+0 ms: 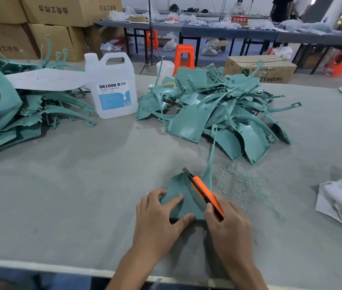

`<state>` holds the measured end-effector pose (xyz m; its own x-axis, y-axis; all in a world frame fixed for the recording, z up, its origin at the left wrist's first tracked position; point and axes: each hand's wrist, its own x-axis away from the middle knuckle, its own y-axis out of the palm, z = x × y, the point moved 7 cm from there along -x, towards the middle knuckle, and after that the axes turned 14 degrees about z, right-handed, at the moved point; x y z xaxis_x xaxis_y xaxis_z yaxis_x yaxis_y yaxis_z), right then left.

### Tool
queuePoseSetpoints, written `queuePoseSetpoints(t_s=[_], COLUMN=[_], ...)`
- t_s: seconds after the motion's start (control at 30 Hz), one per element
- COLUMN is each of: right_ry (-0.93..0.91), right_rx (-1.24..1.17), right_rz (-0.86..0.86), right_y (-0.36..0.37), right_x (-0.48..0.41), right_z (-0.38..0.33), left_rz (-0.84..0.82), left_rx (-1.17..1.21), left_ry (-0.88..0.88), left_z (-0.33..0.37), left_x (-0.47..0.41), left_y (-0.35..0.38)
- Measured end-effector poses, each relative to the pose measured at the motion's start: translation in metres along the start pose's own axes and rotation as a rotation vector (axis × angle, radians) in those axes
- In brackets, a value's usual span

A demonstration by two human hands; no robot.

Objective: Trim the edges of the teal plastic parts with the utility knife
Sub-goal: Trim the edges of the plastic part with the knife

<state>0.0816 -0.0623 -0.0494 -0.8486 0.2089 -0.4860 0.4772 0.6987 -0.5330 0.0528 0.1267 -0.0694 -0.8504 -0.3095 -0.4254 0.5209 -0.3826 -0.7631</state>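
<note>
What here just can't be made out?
Head view:
- Near edge of the teal part: covered by the left hand and right hand.
- Rear of the utility knife: buried in the right hand.
- Small print on the jug label: too small.
- The left pile of parts: cut off by the frame edge.

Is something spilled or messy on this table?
Yes, a little: teal shavings lie scattered on the grey table, just right of the teal part the left hand holds. They look like trimmings from the utility knife in the right hand, not a spill. The white jug stands upright.
</note>
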Motion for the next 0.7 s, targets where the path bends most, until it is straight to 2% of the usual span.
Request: queuePoseSetpoints(t_s=[0.57,0.7], right_ry=[0.017,0.068], right_rx=[-0.03,-0.054], right_rz=[-0.063,0.084], right_y=[0.002,-0.011], right_x=[-0.001,-0.002], right_z=[0.0,0.003], left_rz=[0.011,-0.002], left_rx=[0.005,-0.074], left_ry=[-0.022,-0.012], left_z=[0.001,0.006], left_x=[0.0,0.002], left_y=[-0.002,-0.005])
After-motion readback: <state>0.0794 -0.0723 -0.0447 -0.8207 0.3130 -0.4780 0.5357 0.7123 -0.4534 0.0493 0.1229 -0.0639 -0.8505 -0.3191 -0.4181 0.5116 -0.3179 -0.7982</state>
